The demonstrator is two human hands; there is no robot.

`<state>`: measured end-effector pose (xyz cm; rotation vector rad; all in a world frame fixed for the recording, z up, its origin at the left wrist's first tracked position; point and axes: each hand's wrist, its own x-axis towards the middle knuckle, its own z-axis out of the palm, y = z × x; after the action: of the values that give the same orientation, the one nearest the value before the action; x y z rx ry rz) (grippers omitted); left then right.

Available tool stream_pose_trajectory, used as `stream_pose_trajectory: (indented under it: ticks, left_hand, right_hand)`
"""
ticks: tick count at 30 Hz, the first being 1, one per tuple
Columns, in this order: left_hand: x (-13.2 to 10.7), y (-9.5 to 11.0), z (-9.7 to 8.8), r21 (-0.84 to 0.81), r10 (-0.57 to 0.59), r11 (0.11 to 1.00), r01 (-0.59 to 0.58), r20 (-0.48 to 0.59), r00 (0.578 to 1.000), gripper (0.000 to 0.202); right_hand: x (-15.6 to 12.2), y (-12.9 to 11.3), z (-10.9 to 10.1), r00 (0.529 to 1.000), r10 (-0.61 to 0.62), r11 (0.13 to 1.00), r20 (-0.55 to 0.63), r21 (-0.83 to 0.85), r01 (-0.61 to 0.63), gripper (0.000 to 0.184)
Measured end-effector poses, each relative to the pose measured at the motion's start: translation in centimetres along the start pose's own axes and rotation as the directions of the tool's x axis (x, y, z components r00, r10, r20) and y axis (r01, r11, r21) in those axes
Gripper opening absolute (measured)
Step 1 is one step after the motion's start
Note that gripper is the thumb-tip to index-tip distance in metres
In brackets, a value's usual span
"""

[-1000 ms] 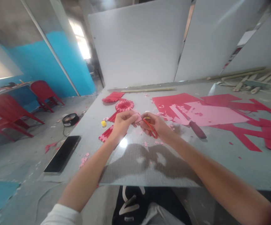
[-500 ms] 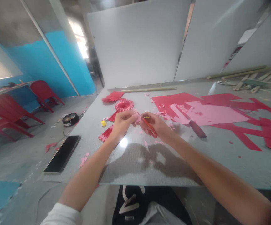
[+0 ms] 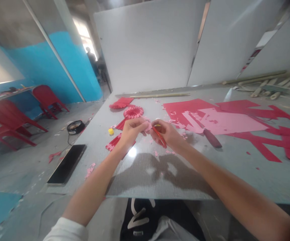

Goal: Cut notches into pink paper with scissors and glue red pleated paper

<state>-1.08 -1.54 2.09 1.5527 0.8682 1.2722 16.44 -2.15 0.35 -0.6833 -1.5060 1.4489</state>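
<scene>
Above the table, my left hand [image 3: 134, 129] pinches a small piece of pink paper [image 3: 148, 126] between thumb and fingers. My right hand [image 3: 167, 133] is closed around orange-handled scissors [image 3: 162, 140], their front end against the pink paper. The blades are mostly hidden by my fingers. Beyond my left hand lies a red and pink pleated paper rosette [image 3: 133, 112]. A folded red and pink paper strip [image 3: 113, 143] shows beside my left wrist, partly covered by it. Pink paper scraps [image 3: 170, 152] are scattered under and around both hands.
Right of my hands are a dark-handled knife [image 3: 212, 138], pink paper [image 3: 235, 121] and red paper sheets [image 3: 182, 106]. A black phone [image 3: 67, 164] lies at the table's left edge, with a yellow cap [image 3: 111, 131] nearer my hand. Bamboo pieces [image 3: 268, 87] are piled at back right.
My hands stay almost in place, with only a slight shift of the pink paper at the scissors. In the far background, a person's dark outline now shows by the window.
</scene>
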Motion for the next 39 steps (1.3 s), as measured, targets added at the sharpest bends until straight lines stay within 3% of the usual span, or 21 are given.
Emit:
stream_pose_trajectory:
  ticks: [7, 13, 21, 27, 39]
  left_hand:
    - [0.05, -0.22, -0.14, 0.009, -0.011, 1.0, 0.011, 0.028, 1.0, 0.023]
    - [0.14, -0.69, -0.2, -0.029, -0.029, 0.999, 0.028, -0.043, 0.999, 0.02]
    - [0.18, -0.17, -0.37, 0.059, -0.004, 0.998, 0.004, 0.003, 1.0, 0.02]
    - [0.14, 0.02, -0.36, 0.059, -0.012, 0.998, 0.014, -0.04, 0.999, 0.021]
    - [0.04, 0.09, -0.61, 0.126, 0.009, 0.992, -0.009, -0.004, 1.0, 0.021]
  right_hand:
    - [-0.02, 0.03, -0.15, 1.0, -0.016, 1.0, -0.014, -0.028, 0.015, 0.033]
    - [0.03, 0.08, -0.28, 0.999, -0.006, 0.999, -0.041, -0.038, 0.005, 0.032]
    - [0.13, 0.42, -0.4, 0.999, -0.028, 0.998, -0.026, -0.052, 0.026, 0.031]
    - [0.03, 0.35, -0.38, 0.999, -0.011, 0.997, -0.041, -0.08, 0.007, 0.03]
    - [0.0, 0.1, -0.24, 1.0, 0.002, 0.998, -0.024, -0.064, -0.004, 0.031]
